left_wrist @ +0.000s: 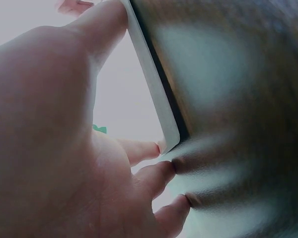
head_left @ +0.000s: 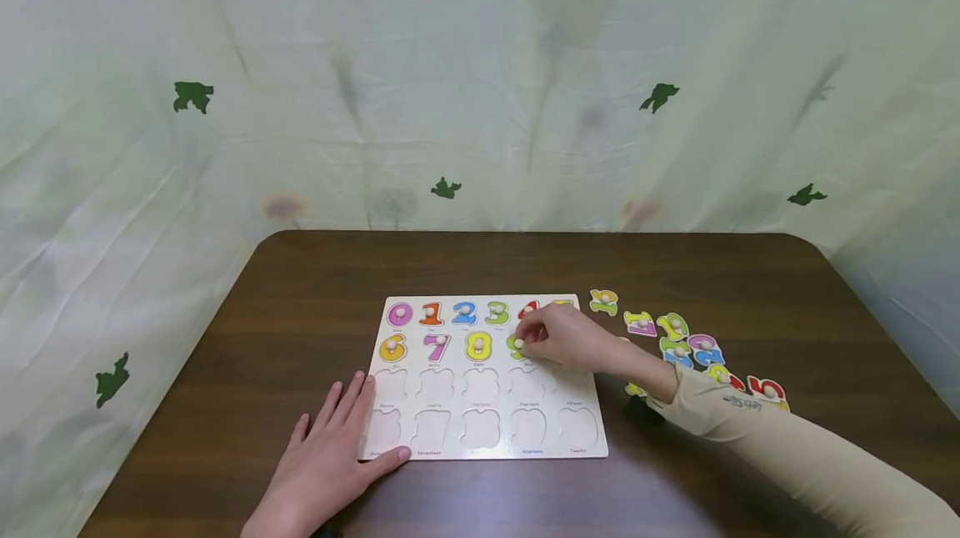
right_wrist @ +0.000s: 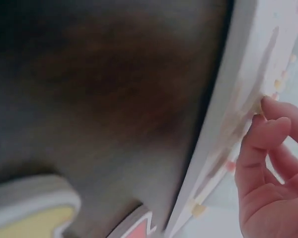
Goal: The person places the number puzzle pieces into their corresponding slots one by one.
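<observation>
A white number puzzle board [head_left: 459, 404] lies on the table with knobbed digit pieces filling its upper rows and bare recesses in its lower two rows. My left hand [head_left: 326, 459] rests at the board's lower left corner, fingers spread along the left edge and thumb on the front edge. In the left wrist view, the board's edge [left_wrist: 156, 94] runs beside that hand. My right hand [head_left: 566, 338] pinches the knob of a green number 9 piece [head_left: 513, 346] in the second row, partly covering it. The yellow number 8 piece [head_left: 478, 346] sits just left of it.
Several loose two-digit number pieces [head_left: 672, 325] lie right of the board, some overlapping, with the right forearm [head_left: 750, 421] reaching over part of them. A pale curtain [head_left: 480, 104] with green leaf shapes hangs behind the brown table [head_left: 330, 271].
</observation>
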A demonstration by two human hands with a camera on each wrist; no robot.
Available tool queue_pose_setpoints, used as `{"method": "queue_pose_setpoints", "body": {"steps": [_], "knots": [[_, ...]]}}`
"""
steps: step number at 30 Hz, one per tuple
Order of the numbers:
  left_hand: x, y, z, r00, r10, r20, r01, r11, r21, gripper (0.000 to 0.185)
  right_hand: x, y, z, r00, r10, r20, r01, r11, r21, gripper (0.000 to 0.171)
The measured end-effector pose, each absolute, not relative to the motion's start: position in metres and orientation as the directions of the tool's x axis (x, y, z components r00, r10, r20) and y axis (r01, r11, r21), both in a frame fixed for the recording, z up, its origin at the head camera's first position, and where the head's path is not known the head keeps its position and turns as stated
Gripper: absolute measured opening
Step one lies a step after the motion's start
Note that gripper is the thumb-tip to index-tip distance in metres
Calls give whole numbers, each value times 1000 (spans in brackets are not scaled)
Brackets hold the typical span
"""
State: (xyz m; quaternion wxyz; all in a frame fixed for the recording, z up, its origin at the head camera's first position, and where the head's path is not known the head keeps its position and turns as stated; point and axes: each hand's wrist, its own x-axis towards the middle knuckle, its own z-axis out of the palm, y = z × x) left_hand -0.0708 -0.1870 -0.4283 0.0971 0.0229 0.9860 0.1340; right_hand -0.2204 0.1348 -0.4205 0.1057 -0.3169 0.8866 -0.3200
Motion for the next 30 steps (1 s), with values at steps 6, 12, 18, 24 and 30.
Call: {"method": "queue_pose_setpoints", "body": {"steps": [6,12,18,24,30], "knots": [[-71,-186,-429,-978,74,-194,21,964,264,118,-209,161,-409,-804,-593,50,-464,572,-677,22],[-71,-186,-430,-979,76,-186,29,969,246,118,-198,211,-381,-854,-514,85,-394,531,-751,20],[-71,-189,-429,-979,86,-187,35,966,257,118,-192,268,-361,-885,-463,55,-342,565,-751,18],[-70,-190,-428,-981,101,-168,53,962,266,117,-185,313,-365,-908,-419,20,-316,652,-689,17],[-71,-189,-427,-977,102,-188,48,962,269,118,-180,348,-379,-917,-397,23,-332,731,-596,15]]}}
